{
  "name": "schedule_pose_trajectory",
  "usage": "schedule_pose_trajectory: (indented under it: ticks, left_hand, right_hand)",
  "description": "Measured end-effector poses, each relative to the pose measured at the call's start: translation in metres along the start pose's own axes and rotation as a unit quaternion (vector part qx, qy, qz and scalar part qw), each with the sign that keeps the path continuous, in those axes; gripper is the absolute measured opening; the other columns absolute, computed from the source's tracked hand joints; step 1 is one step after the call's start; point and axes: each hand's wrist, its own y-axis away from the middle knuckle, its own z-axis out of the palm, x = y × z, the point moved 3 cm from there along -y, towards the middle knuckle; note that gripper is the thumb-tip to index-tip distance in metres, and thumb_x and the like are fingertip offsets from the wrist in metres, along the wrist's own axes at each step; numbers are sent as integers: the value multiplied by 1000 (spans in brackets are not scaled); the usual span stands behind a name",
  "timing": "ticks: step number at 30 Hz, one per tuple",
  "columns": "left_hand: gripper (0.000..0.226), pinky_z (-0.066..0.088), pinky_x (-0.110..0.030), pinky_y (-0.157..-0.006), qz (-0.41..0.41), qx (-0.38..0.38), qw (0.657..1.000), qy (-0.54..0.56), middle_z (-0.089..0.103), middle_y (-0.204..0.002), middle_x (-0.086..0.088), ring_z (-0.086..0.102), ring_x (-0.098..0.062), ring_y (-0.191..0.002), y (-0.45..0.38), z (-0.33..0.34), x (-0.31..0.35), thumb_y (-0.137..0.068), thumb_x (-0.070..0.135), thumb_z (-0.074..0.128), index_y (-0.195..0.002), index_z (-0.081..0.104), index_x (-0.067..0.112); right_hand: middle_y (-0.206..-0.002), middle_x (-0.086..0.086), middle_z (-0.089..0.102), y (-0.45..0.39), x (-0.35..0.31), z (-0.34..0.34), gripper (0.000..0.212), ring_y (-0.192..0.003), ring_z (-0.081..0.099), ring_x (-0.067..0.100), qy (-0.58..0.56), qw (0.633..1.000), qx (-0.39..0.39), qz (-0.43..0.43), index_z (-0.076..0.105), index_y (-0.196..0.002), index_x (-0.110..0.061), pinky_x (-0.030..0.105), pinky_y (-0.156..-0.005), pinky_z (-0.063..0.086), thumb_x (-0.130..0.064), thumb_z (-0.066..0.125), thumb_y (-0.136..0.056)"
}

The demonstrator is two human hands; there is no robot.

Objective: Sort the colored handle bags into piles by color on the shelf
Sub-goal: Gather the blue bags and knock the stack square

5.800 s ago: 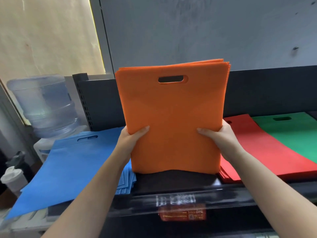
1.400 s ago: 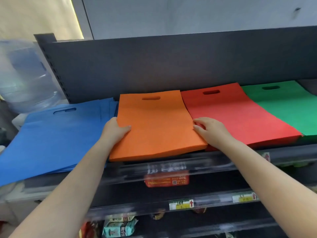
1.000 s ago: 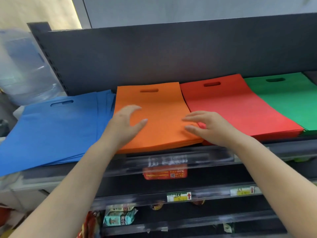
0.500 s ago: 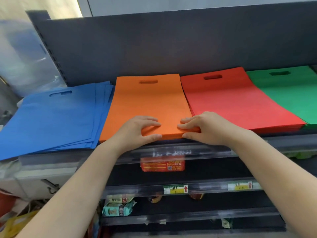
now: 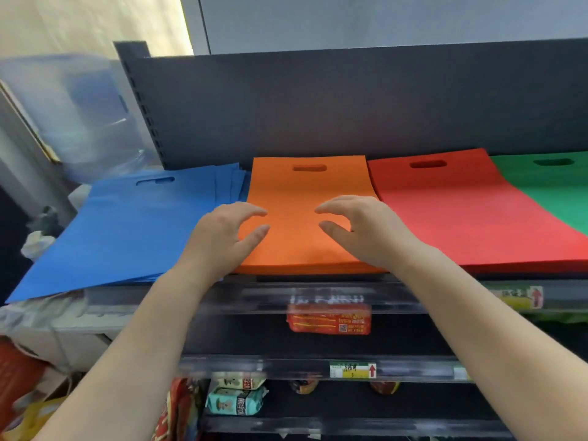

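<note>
Four bag piles lay side by side on the top shelf (image 5: 318,294) across the middle of the frame: blue pile (image 5: 127,224) at left, fanned out and hanging past the shelf's left end, orange pile (image 5: 302,198) at centre, red pile (image 5: 461,208) to its right, green pile (image 5: 553,183) at the right edge. Each top bag's cut-out handle pointed toward the dark back panel (image 5: 350,103). The left hand (image 5: 222,237) was over the orange pile's left edge, fingers loosely curved and spread, holding nothing. The right hand (image 5: 366,230) mirrored it at the pile's right edge, equally wide and empty. Whether either touched the pile was unclear. A blurred water jug (image 5: 82,116) stood at upper left; snack packets (image 5: 235,399) sat on a lower shelf.
</note>
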Motion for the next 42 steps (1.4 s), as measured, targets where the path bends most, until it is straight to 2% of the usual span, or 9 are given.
schedule_pose_trajectory:
  ticks: [10,19,24,27,30,34,36,39,42]
  left_hand:
    - [44,40,-33,-94,-95,-69,975,-190,58,-128,8,51,-18,-119,46,-67,-104,-88,50,55,-123,60,24]
    - [76,41,-31,-91,-17,-171,971,-166,51,-129,17,43,-13,-110,50,-65,-141,-67,78,52,-128,50,33]
    - [78,41,-32,-89,35,-206,961,-181,50,-129,17,45,-15,-110,43,-66,-150,-64,77,56,-129,48,34]
    - [49,43,-34,-86,21,-189,972,-141,59,-119,13,51,-18,-107,37,-70,-154,-81,64,49,-118,58,35]
    - [28,43,-35,-71,-9,-149,984,-100,60,-84,4,56,-26,-87,29,-73,-159,-95,48,43,-87,58,25]
    - [26,35,-33,-70,-136,-84,986,47,59,-83,-4,53,-31,-87,24,-75,-177,-98,34,44,-84,55,15]
    - [26,37,-33,-78,-188,-58,973,120,63,-98,-7,55,-31,-98,23,-76,-186,-99,33,43,-98,60,13]
    - [31,39,-33,-86,-207,-46,964,160,64,-114,-8,54,-30,-108,23,-74,-191,-100,32,43,-114,62,12]
    - [30,41,-33,-91,-219,-41,955,195,63,-112,-4,55,-27,-110,23,-73,-194,-100,32,44,-115,62,15]
  right_hand:
    - [-135,-7,54,-65,-111,79,42,-125,47,14,45,988,-136,-64,54,-133,-25,33,-95,44,-43,49,-95]
    - [-106,-10,48,-86,-136,107,73,-94,49,13,107,966,-225,-65,50,-134,-27,31,-73,41,-70,56,-76]
    - [-104,-13,39,-89,-134,103,83,-94,43,11,98,955,-277,-45,46,-137,-29,36,-85,45,-67,68,-66]
    - [-105,-13,48,-87,-135,103,72,-94,45,7,70,968,-236,-40,53,-131,-25,29,-84,42,-59,71,-70]
    - [-113,-4,61,-87,-132,94,59,-104,54,12,-32,995,-95,-8,59,-126,-17,17,-85,39,-41,76,-75]
    - [-122,5,57,-88,-123,83,69,-112,53,15,-91,994,40,50,51,-133,-6,27,-99,43,-18,81,-72]
    - [-118,0,58,-87,-117,81,62,-109,53,13,-47,998,-5,46,59,-125,-11,22,-94,41,-24,83,-69]
    - [-121,-9,55,-86,-115,92,64,-109,49,11,38,982,-183,32,58,-126,-23,26,-95,39,-37,82,-68]
    - [-123,-6,53,-90,-120,106,67,-110,50,15,55,970,-236,26,56,-128,-24,32,-95,42,-43,81,-68]
